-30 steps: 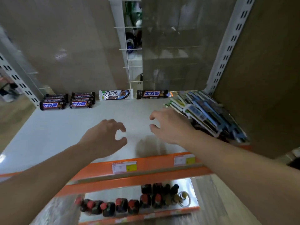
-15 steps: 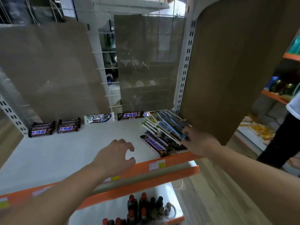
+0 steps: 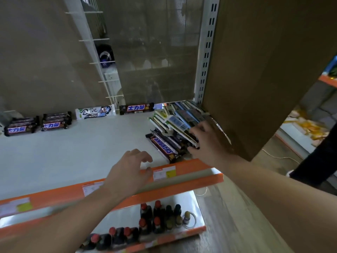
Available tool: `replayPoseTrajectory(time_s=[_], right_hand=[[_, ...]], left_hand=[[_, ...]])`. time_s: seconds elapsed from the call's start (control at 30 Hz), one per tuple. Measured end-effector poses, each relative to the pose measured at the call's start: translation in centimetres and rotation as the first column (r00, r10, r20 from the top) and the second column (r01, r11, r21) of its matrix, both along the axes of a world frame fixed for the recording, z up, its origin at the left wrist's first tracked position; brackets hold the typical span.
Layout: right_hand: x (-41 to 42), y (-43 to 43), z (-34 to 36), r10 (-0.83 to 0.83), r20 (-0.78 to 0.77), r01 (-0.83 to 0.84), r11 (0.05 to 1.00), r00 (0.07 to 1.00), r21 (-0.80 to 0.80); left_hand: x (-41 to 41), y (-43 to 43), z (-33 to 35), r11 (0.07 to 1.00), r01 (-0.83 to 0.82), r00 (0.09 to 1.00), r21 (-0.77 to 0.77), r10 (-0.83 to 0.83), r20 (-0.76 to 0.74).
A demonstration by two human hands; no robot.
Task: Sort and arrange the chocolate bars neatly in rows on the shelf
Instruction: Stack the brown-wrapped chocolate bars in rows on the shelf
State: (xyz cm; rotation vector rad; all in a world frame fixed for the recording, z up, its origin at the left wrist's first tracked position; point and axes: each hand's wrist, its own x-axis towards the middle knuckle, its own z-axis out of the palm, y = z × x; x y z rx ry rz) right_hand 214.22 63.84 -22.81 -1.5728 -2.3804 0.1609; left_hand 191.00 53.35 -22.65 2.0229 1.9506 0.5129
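Right hand (image 3: 206, 141) moved onto jumbled pile (image 3: 171, 123), pinching upper bars (image 3: 179, 125) | left hand (image 3: 131, 168) loosely curled, empty, above shelf (image 3: 73, 152) lip | best: lift few, brace pile.

SNICKERS bar (image 3: 162, 147) — Dove bar (image 3: 92, 112)

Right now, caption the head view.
Right hand grips the jumbled pile of bars; left hand hovers over the shelf.

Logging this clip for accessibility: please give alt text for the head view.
A person's right hand grips bars in a jumbled pile of chocolate bars at the right end of a white shelf; the left hand hovers empty. Neat stacks of bars sit along the back edge.
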Motion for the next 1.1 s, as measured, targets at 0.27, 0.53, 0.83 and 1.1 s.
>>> replayPoseTrajectory(time_s=[0.27, 0.53, 0.83, 1.1], right_hand=[[-3.2, -1.6, 0.3, 0.187, 0.001, -0.186, 0.977, 0.982, 0.101], [-3.7, -1.7, -0.9, 0.203, 0.101, -0.204, 0.979, 0.974, -0.002], [-5.1, -1.4, -0.5, 0.280, -0.011, -0.280, 0.958, 0.960, -0.062], [-6.2, -0.1, 0.0, 0.298, 0.073, -0.284, 0.946, 0.952, -0.159]], left_hand=[[1.3, 2.7, -0.9, 0.997, 0.029, 0.997, 0.070, -0.024, -0.078], [1.8, 4.8, -1.9, 0.978, 0.187, 0.947, 0.088, -0.155, -0.281], [-2.2, 4.4, 0.1, 0.958, 0.283, 0.875, -0.039, -0.274, -0.398], [-4.7, 4.6, 0.4, 0.941, 0.287, 0.883, -0.178, -0.332, -0.331]])
